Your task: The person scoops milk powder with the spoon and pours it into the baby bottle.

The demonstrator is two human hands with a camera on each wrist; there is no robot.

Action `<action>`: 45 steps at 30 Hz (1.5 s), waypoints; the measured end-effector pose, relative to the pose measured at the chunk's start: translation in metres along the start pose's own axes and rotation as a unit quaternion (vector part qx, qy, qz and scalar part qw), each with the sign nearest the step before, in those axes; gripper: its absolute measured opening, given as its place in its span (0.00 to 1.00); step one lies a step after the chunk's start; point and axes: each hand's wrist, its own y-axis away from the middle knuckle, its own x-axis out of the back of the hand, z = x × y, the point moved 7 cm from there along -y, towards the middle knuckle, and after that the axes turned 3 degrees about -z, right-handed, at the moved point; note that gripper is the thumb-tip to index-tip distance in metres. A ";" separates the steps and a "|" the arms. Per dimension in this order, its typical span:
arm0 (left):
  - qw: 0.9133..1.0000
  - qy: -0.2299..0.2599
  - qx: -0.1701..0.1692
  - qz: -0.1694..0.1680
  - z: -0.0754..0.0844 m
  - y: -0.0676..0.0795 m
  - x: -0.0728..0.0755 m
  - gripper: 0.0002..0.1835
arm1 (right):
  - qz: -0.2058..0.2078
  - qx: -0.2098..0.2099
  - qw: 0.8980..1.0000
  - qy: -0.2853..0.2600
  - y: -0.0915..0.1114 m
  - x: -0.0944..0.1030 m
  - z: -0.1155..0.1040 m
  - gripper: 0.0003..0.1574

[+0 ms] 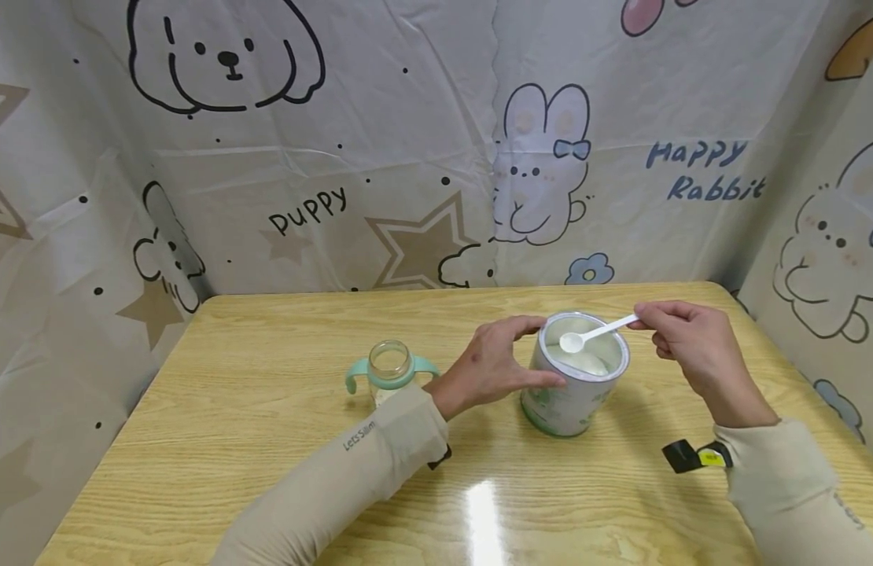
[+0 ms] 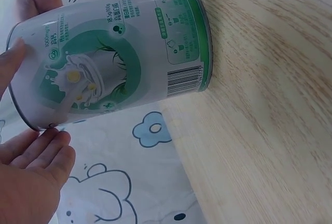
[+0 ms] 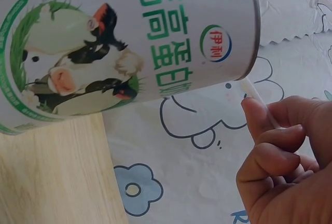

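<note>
A white and green milk powder can (image 1: 560, 405) stands upright and without a lid on the table, pale powder showing inside. My left hand (image 1: 489, 362) grips it near the rim, thumb in front and fingers around the far side. In the left wrist view the can (image 2: 150, 42) shows a barcode and a milk splash picture. My right hand (image 1: 694, 346) pinches the handle end of a white measuring scoop (image 1: 608, 327). The scoop's bowl is over the can's opening; whether it holds powder, I cannot tell. In the right wrist view the can hides the scoop's bowl.
Left of the can stands an open baby bottle (image 1: 390, 363) with mint green handles, its lower part hidden by my left sleeve (image 1: 366, 464). The wooden table (image 1: 238, 393) ends at a printed cloth backdrop (image 1: 408, 157) behind and at both sides.
</note>
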 end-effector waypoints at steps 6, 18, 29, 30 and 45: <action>1.000 0.003 0.017 -0.001 -0.002 0.003 0.004 0.43 | -0.001 0.008 1.000 -0.027 -0.001 0.001 -0.006 0.09; 0.998 0.021 0.062 0.012 -0.011 0.014 0.022 0.46 | -0.007 0.024 0.995 -0.097 0.003 -0.002 -0.024 0.08; 0.995 0.041 0.093 0.014 -0.021 0.023 0.035 0.46 | -0.018 0.030 0.985 -0.171 0.006 -0.011 -0.033 0.07; 0.994 0.042 0.097 0.014 -0.022 0.024 0.036 0.46 | -0.019 0.033 0.984 -0.176 0.006 -0.012 -0.034 0.08; 0.994 0.044 0.101 0.026 -0.028 0.030 0.048 0.43 | -0.028 0.044 0.989 -0.138 0.005 -0.026 -0.043 0.06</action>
